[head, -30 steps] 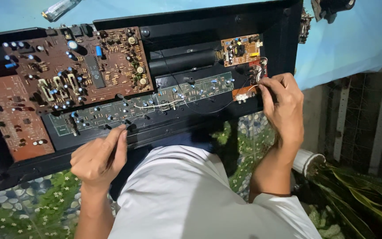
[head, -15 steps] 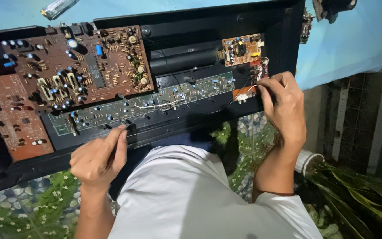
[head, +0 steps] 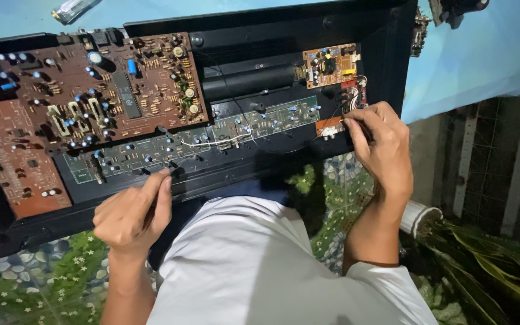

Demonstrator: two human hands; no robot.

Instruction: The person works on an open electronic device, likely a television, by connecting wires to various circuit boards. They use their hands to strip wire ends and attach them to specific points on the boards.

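An opened black chassis point(head: 386, 36) lies in front of me with its circuit boards exposed. A long green board point(head: 212, 135) runs across the middle. My left hand point(head: 130, 213) rests at the chassis's front edge just below that board, fingers curled together, index tip on the black rim; I cannot tell whether anything thin is in it. My right hand point(head: 383, 147) is at the right end, thumb and fingers pinched on a small orange board point(head: 327, 126) with red and white wires point(head: 356, 96) above it.
A large brown board point(head: 109, 90) and a reddish board point(head: 13, 156) fill the left of the chassis. A small orange board point(head: 331, 65) sits top right beside a black cylinder point(head: 248, 81). Pebble-pattern floor point(head: 25, 277) lies below, and a white pipe point(head: 419, 216) and plant leaves point(head: 489, 265) at the right.
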